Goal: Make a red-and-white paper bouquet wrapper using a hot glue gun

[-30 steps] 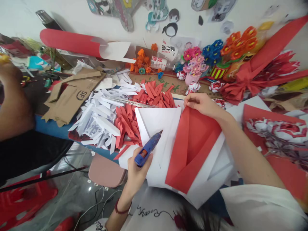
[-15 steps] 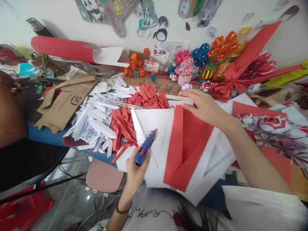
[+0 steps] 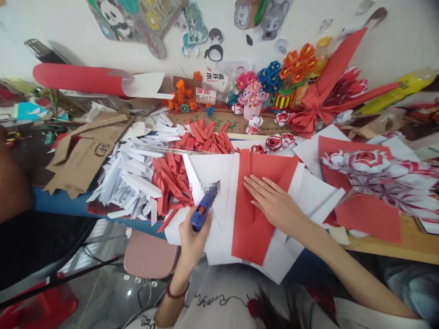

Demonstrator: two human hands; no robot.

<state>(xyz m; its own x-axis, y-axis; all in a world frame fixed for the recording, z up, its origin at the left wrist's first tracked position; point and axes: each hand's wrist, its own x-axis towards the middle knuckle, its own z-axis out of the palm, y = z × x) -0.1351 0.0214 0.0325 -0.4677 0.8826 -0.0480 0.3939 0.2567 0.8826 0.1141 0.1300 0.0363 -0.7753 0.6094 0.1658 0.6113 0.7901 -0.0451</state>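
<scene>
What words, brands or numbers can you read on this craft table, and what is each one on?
"SF": on the flattened cardboard left of the white paper pieces.
Characters on the white packet: too small to read.
Red characters on the bottle: blurred.
Cursive script on the person's shirt: not legible.
Green writing on the brown strip: illegible.
Glue gun in the left hand: no text shows.

Matt red paper (image 3: 260, 201), plastic glue gun (image 3: 202, 212)

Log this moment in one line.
left hand: grips glue gun over white sheet | right hand: flat on red sheet | nearby: paper strips
</scene>
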